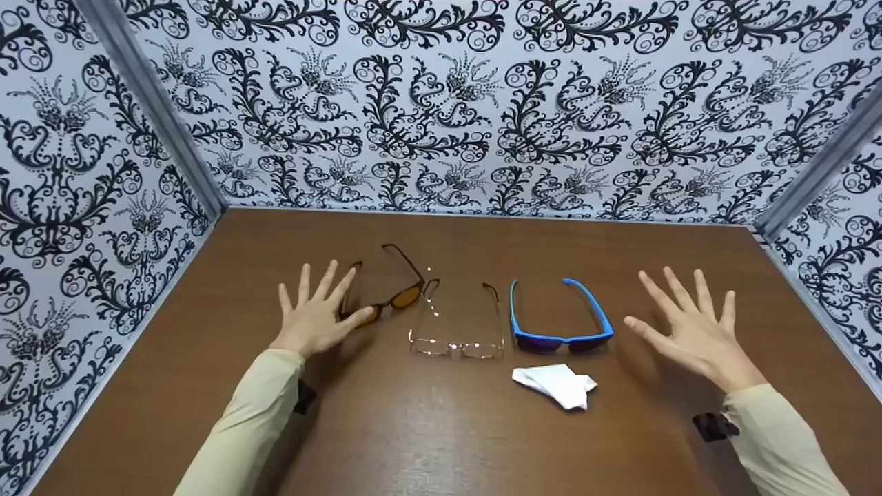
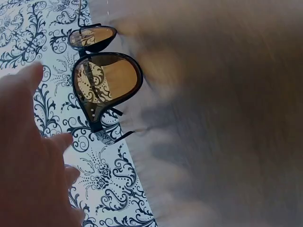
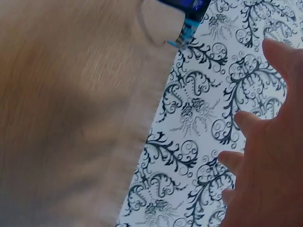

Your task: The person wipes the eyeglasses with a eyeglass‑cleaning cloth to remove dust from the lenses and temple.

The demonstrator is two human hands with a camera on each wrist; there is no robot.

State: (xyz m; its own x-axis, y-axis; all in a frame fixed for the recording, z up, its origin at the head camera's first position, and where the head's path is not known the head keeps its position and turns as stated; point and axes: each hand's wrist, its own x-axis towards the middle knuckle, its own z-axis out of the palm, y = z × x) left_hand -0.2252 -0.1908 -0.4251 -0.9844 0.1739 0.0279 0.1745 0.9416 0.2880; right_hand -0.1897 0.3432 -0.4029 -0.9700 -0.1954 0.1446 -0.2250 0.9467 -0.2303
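Observation:
My left hand (image 1: 315,318) is spread with straight fingers over the left side of the table, partly hiding dark-framed glasses with amber lenses (image 1: 408,297). In the left wrist view, those amber glasses (image 2: 108,78) appear apart from the fingers. To their right lie clear glasses (image 1: 455,348) with thin wire frames, temples pointing away from me. Blue-framed sunglasses (image 1: 598,337) with dark lenses sit beside them, temples unfolded. A folded white cloth (image 1: 559,386) lies in front of the blue pair. Fingers splayed, my right hand (image 1: 697,339) is held to the right of the sunglasses, holding nothing.
The brown wooden table (image 1: 427,434) carries all of these items. Behind it stands a wall panel (image 1: 441,103) with black floral patterns on white. Similar panels close the left and right sides, joined by grey metal posts (image 1: 165,110).

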